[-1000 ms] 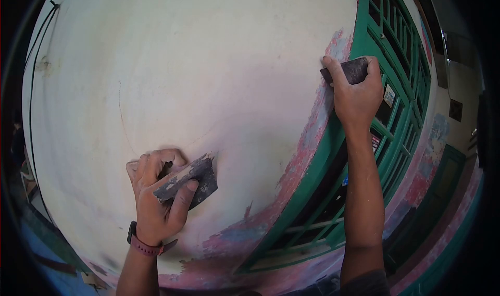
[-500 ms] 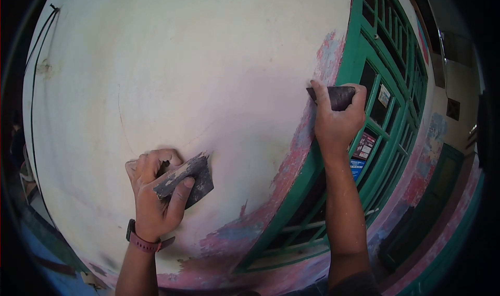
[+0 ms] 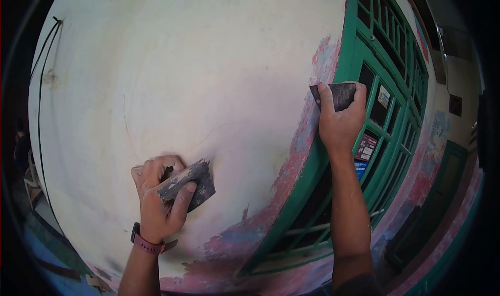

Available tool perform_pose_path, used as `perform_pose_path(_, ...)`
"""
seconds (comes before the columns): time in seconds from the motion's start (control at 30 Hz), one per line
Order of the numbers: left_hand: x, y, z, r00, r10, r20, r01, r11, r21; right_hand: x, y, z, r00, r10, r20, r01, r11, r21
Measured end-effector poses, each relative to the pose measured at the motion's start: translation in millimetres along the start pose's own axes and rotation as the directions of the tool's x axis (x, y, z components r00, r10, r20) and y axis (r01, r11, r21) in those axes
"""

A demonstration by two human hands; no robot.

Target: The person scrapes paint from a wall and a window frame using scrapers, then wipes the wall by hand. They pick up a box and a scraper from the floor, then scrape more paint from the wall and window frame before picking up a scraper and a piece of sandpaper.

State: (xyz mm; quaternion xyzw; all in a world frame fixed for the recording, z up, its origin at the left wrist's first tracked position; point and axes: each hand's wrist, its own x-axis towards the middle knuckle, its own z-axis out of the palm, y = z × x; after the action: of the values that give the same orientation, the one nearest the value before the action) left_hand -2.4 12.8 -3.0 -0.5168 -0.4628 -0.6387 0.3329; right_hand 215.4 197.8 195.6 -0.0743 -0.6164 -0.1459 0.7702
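Note:
My left hand (image 3: 160, 199), with a watch on a dark red strap at the wrist, is closed round a dark scraper (image 3: 190, 184) whose edge carries pale residue. The hand is close to the whitish wall (image 3: 172, 77). Higher up and to the right, my right hand (image 3: 341, 119) grips a second dark flat scraper (image 3: 341, 96) between thumb and fingers. Its corner lies at the strip of pink and blue-grey patches (image 3: 299, 150) beside the green frame (image 3: 348, 51). Whether either blade touches the wall is hard to tell.
Green window panels (image 3: 388, 134) with dark panes and stickers stand at the right. Black cords (image 3: 40, 82) hang down the wall's left side. At the far left are a chair (image 3: 32, 179) and a person (image 3: 22, 145), partly in shadow. A green door (image 3: 435, 202) is at the far right.
Both hands appear slightly further right and my left hand a little lower, while the whole view has shifted slightly. Each hand keeps its scraper.

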Motion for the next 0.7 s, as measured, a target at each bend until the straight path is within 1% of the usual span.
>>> perform_pose_path(0.07,-1,0,0,1.0,0.007,0.0,-0.007,1.0,0.005,2,0,1,1.0,-0.009,0.01,0.009,1.0,-0.022)
perform_pose_path(0.17,-2,-1,2,1.0,-0.027,0.001,0.027,0.999,-0.03,-2,-6,-5,0.99,-0.129,0.054,0.134,0.985,-0.11)
perform_pose_path(0.27,-1,3,3,0.999,-0.034,-0.021,0.033,0.998,-0.055,7,-4,-6,0.986,-0.154,0.067,0.161,0.978,-0.134)
perform_pose_path(0.37,0,3,1,1.0,-0.024,-0.004,0.024,1.0,-0.015,11,6,1,0.995,-0.095,0.008,0.095,0.99,-0.1)
perform_pose_path(0.47,0,6,1,1.0,-0.026,-0.011,0.026,1.0,0.005,-1,2,-2,0.997,-0.061,0.05,0.064,0.997,-0.052)
perform_pose_path(0.57,0,4,-1,0.999,-0.04,0.008,0.04,0.999,-0.031,5,2,-4,0.992,-0.101,0.07,0.107,0.99,-0.089)
perform_pose_path(0.67,-1,3,0,0.999,-0.042,0.006,0.042,0.998,-0.043,10,1,-1,0.997,-0.071,0.031,0.074,0.991,-0.114)
perform_pose_path(0.7,-1,4,0,0.999,-0.04,0.008,0.04,0.999,-0.027,6,-1,-2,0.996,-0.08,0.047,0.084,0.991,-0.104)
